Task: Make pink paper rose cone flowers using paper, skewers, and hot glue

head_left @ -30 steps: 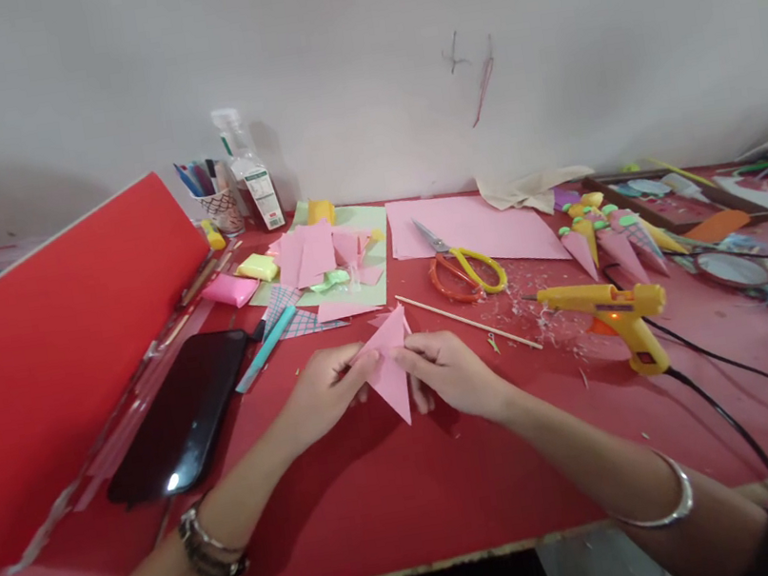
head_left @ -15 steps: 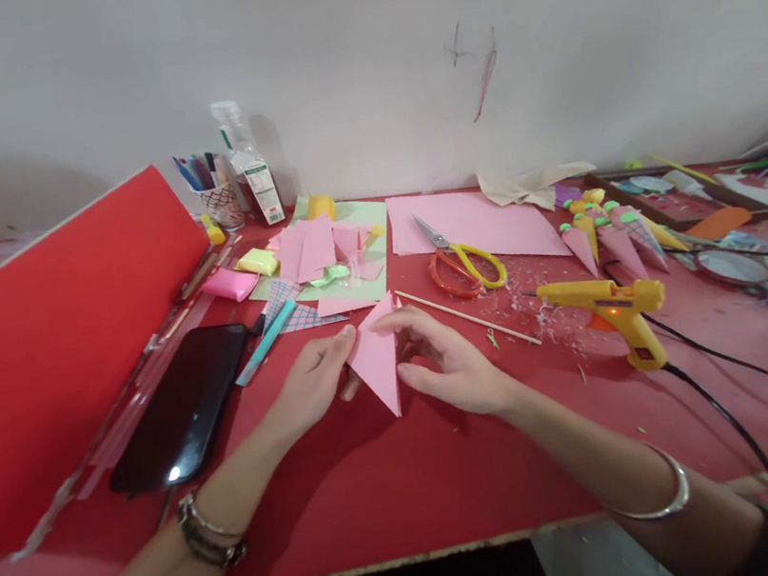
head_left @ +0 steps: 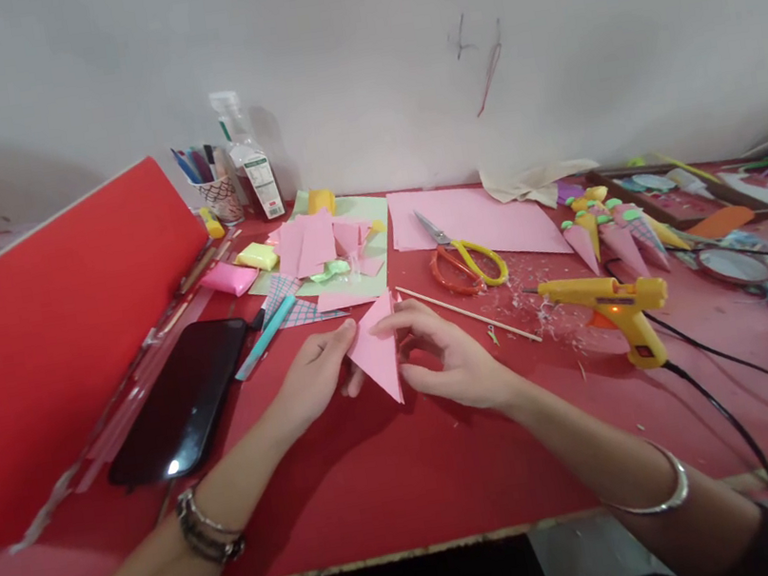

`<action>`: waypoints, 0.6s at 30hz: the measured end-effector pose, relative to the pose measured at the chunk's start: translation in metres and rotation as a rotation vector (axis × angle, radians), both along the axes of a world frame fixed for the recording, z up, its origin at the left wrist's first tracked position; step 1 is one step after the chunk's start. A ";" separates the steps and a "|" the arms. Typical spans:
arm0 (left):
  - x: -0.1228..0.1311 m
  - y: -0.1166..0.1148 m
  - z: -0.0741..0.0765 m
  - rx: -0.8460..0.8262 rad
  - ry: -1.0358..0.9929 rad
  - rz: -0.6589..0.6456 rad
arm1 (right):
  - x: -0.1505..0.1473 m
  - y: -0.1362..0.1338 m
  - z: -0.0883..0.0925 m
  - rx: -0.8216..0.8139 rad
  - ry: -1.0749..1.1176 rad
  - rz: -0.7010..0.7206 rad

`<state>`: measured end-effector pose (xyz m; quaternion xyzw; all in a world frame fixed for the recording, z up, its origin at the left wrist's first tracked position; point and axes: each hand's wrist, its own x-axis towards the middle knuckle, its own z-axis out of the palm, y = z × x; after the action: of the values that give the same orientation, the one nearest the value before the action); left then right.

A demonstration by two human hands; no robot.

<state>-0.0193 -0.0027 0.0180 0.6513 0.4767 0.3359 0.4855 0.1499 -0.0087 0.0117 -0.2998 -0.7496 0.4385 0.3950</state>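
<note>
A pink paper triangle [head_left: 377,351] stands point-down over the red table [head_left: 399,488] in the middle of the view. My left hand [head_left: 314,375] pinches its left edge, fingers closed on the paper. My right hand [head_left: 449,360] curls round its right side, forefinger on the upper edge and thumb near the lower tip. A thin wooden stick [head_left: 467,314] lies just behind my right hand.
A yellow glue gun [head_left: 614,306] with a black cord stands to the right, scissors [head_left: 463,262] on a pink sheet [head_left: 481,216] behind. Pink paper cones [head_left: 608,240] lie far right. A black phone [head_left: 181,405], a red board [head_left: 52,338], a teal pen [head_left: 265,336] and pink cut pieces [head_left: 316,245] are left.
The triangle has turned and lifted slightly toward the back. My right hand shifted from pinching its middle to curling round its right side. The left hand stays on the left edge.
</note>
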 end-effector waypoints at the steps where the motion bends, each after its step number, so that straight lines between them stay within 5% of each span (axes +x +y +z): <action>1: 0.000 0.000 -0.001 -0.005 -0.011 0.019 | 0.000 0.000 0.001 0.001 0.006 0.022; 18: 0.001 0.000 -0.002 0.031 0.032 0.064 | -0.002 -0.002 0.004 -0.076 -0.073 -0.001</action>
<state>-0.0186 -0.0030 0.0156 0.6483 0.4998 0.3482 0.4567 0.1475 -0.0111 0.0156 -0.3310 -0.7461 0.4552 0.3558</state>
